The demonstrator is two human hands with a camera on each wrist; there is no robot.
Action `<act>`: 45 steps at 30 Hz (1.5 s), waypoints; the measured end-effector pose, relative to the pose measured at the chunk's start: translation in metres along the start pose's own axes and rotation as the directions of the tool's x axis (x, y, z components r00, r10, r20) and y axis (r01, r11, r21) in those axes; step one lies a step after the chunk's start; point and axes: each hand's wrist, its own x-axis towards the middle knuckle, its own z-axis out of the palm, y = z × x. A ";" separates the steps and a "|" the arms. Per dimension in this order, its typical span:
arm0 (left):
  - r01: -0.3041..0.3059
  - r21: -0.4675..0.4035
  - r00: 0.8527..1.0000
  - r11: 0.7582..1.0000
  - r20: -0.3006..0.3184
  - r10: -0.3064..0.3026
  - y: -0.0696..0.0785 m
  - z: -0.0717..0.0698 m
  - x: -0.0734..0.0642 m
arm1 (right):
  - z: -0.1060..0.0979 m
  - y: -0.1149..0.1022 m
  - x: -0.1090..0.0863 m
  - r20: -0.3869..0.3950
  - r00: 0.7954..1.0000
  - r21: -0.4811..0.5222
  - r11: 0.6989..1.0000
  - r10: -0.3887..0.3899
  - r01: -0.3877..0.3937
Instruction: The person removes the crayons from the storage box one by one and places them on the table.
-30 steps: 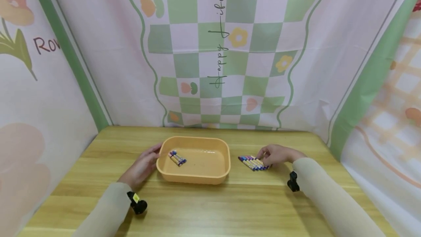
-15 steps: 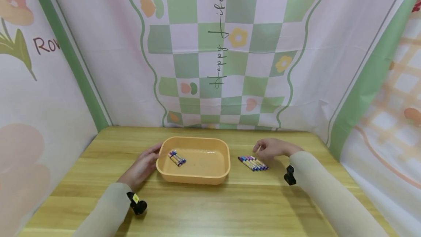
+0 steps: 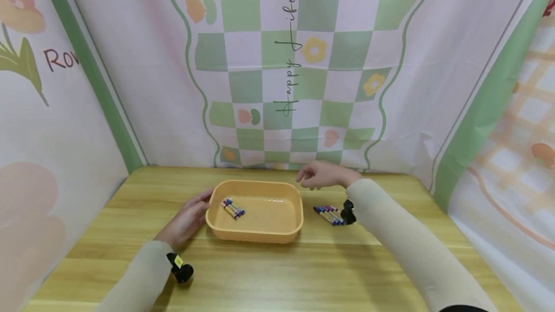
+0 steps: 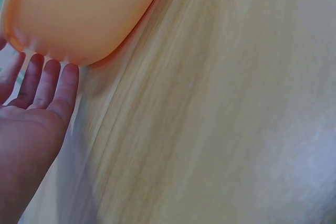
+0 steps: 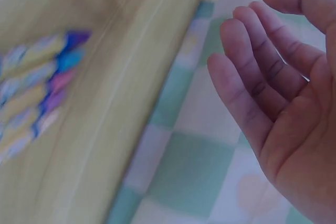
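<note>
An orange tray point(image 3: 256, 236) stands on the table, with a small cluster of crayons point(image 3: 233, 209) lying in its left part. My left hand point(image 3: 188, 220) rests against the tray's left side; the left wrist view shows its fingers point(image 4: 55, 85) fairly straight, with their tips at the tray wall. Right of the tray, several crayons point(image 3: 328, 215) lie in a slanted row, partly covered by my right wrist camera. My right hand point(image 3: 325, 175) is above the table, behind the tray's right corner. In the right wrist view its fingers point(image 5: 239, 95) are loosely bent, and no object shows between them.
The wooden table point(image 3: 269, 283) extends in front of the tray. A checkered cloth point(image 3: 277, 124) hangs along the table's back edge. Printed cloth panels point(image 3: 65, 196) stand at the sides. A black camera point(image 3: 179, 268) sits on my left wrist.
My right hand has lifted off the right end of the crayon row and moved left and back, toward the tray. The left hand, the tray and its crayons look unmoved.
</note>
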 end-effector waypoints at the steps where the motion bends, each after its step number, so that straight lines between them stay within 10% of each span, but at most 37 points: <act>1: 0.000 0.001 1.000 1.000 0.000 0.000 0.000 0.000 0.000 | 0.002 -0.007 0.006 0.004 1.000 0.000 1.000 -0.010 0.010; 14: -0.003 -0.002 1.000 1.000 0.005 0.003 0.001 -0.001 -0.001 | 0.039 -0.069 0.069 0.074 0.996 -0.072 0.996 -0.043 0.048; 45: -0.024 -0.022 0.999 0.999 0.028 0.024 0.000 0.000 0.000 | 0.113 -0.075 0.131 0.105 0.990 0.131 0.985 0.095 -0.108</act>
